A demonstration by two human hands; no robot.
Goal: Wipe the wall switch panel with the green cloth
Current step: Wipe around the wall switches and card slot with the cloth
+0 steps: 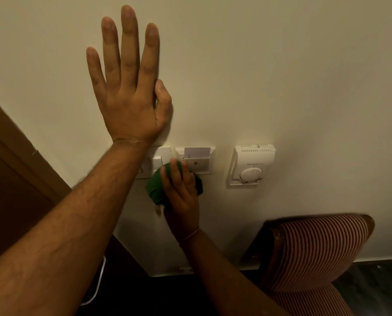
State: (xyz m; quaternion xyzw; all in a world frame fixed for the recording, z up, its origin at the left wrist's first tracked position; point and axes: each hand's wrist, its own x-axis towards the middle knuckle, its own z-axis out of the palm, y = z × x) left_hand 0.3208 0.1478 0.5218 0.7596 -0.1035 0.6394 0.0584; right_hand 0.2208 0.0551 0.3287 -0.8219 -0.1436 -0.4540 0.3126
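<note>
My right hand [182, 192] presses a bunched green cloth [155, 187] against the cream wall, at the lower edge between two white plates. The white switch panel [158, 159] is on the left, partly hidden by my left forearm and the cloth. Beside it is a key-card holder [201, 161] with a pale card standing in its slot. My left hand [127, 87] lies flat on the wall above the panel, fingers straight and spread, holding nothing.
A white thermostat [250, 166] with a round dial is mounted to the right of the card holder. A chair with a red-and-white striped back [315, 249] stands against the wall at lower right. A dark wooden door frame [19, 156] runs along the left.
</note>
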